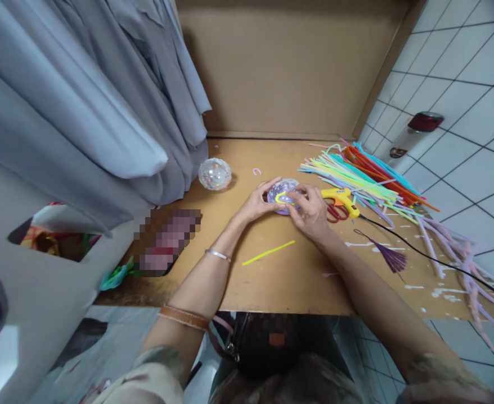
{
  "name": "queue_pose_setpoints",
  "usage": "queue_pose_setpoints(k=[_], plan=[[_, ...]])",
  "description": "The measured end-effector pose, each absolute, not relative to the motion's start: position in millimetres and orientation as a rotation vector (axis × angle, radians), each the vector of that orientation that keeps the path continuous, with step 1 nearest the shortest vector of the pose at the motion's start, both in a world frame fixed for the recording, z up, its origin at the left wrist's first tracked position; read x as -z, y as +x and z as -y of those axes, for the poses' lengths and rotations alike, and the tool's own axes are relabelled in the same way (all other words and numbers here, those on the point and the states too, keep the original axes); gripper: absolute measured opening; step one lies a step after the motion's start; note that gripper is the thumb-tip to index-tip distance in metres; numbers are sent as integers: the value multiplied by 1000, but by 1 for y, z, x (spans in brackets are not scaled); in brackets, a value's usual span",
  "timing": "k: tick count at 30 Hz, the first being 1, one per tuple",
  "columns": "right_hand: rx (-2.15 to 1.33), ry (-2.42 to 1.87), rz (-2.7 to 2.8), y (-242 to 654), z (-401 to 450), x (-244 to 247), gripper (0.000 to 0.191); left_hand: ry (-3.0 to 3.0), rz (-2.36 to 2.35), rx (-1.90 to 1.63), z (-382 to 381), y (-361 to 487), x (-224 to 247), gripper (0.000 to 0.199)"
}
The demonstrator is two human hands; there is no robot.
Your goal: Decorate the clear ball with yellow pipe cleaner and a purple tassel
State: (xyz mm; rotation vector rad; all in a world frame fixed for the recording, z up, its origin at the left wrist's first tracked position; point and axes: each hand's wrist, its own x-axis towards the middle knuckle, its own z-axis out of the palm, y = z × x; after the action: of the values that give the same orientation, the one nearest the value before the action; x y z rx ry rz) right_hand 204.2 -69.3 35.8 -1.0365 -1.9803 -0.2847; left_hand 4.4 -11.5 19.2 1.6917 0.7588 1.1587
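My left hand (259, 203) is closed around the left side of a clear, round ball with purple trim (288, 187). The fingers of my right hand (311, 213) are pinched together on a bent yellow pipe cleaner (278, 197) that lies against the ball. My fingertips hide part of where they meet. On the table in front of my hands lies a straight yellow pipe cleaner (269, 253). Just right of my right hand are a yellow glue gun (343, 200) with a black cord and a pair of red-handled scissors (336, 212).
A second clear ball (215, 174) stands at the back left near a grey curtain (146, 112). Bundles of coloured pipe cleaners (365, 174) spread along the right side. A purple tassel (387, 255) and white glue marks lie nearer. A lidded bottle (415, 134) stands by the tiled wall.
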Motion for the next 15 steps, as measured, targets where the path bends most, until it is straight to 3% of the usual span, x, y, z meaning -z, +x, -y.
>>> queue_pose_setpoints(k=[15], plan=[[307, -1090, 1967, 203, 70, -36, 28, 1531, -604, -1055, 16, 8, -20, 107]])
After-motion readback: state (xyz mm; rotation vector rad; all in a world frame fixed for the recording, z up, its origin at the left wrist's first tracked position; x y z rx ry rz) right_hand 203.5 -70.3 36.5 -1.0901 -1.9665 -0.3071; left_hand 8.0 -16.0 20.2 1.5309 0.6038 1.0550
